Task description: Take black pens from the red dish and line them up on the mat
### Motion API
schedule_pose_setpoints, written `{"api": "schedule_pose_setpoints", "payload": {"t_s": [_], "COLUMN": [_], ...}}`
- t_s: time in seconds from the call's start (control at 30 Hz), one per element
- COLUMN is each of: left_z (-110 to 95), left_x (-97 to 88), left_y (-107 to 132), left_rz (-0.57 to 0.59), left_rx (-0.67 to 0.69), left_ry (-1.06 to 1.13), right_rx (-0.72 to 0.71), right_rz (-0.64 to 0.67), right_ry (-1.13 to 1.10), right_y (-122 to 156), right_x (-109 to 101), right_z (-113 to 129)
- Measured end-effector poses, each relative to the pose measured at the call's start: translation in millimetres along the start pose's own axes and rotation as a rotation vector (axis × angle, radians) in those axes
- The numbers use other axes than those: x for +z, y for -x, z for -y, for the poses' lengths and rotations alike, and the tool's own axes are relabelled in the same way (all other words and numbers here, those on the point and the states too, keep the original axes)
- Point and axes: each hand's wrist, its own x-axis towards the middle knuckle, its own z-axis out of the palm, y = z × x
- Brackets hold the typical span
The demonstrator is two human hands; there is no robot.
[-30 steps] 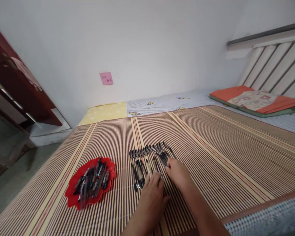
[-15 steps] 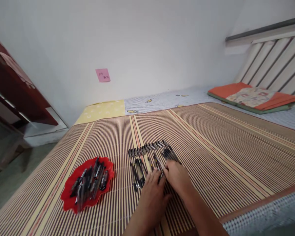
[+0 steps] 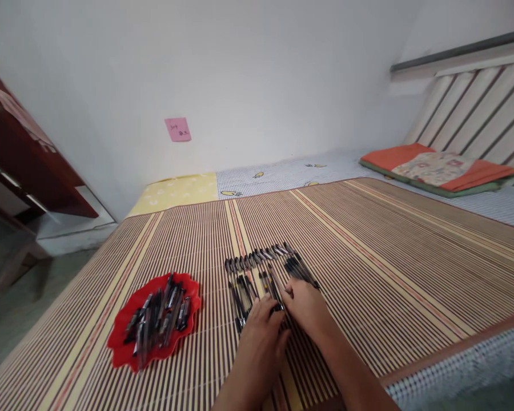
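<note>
Several dark pens lie side by side on the striped mat, pointing away from me. My left hand rests over their near ends, fingers stretched and thumb apart, covering part of the pens. Just right of it, my right hand is closed with curled fingers, its thumb side against a slim pen; the fingertips are partly hidden. Beyond the hands runs a row of short black pen caps. A bunch of dark pens lies past my right knuckles.
To the left, a red scalloped plate holds a pile of pens. The striped mat covers the bed. A folded orange cloth lies at the far right, by a slatted headboard. A pink note is on the wall.
My left hand has shifted slightly left and nearer to me along the pens. My right hand stays almost in place beside the slim pen. The view has shifted a little.
</note>
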Motion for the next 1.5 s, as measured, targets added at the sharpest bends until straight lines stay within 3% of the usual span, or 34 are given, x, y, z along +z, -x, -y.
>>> {"api": "schedule_pose_setpoints", "payload": {"t_s": [0.13,0.2,0.3,0.37,0.5,0.77,1.0,1.33,1.4,1.5], "left_z": [5.8,7.2,10.3,14.1,20.8,17.8,18.6,22.8,22.8,21.8], "left_x": [-5.8,-13.9,-28.1,-35.7,-44.5,-45.5,-45.2,-43.2,-44.4,-47.5], "left_y": [-4.4,-7.2,-10.3,-11.2,-11.1,-8.0,-8.4,-9.7,-10.6,-11.5], "left_rz": [-0.169,-0.231,-0.291,-0.311,-0.332,-0.329,-0.338,-0.444,-0.404,-0.382], "left_rx": [-0.036,-0.162,-0.435,-0.548,-0.588,-0.585,-0.536,-0.617,-0.616,-0.64], "left_ry": [0.232,0.414,0.727,0.953,1.27,1.315,1.277,1.328,1.302,1.238], "right_rx": [-0.087,-0.102,-0.11,-0.133,-0.172,-0.231,-0.251,-0.236,-0.256,-0.22], "right_rz": [0.028,0.182,0.484,0.6,0.691,0.764,0.761,0.757,0.687,0.381], "right_ry": [-0.495,-0.801,-1.067,-1.151,-1.197,-1.17,-1.181,-1.178,-1.121,-0.891], "right_y": [-4.0,-2.2,6.8,14.1,22.9,26.5,29.1,34.5,31.0,20.3], "right_x": [3.0,-0.2,-7.7,-10.8,-9.2,1.1,7.3,6.3,3.5,-8.4], "right_z": [-10.1,-12.2,-7.0,0.0,11.2,22.6,23.8,35.8,30.5,9.7]}}
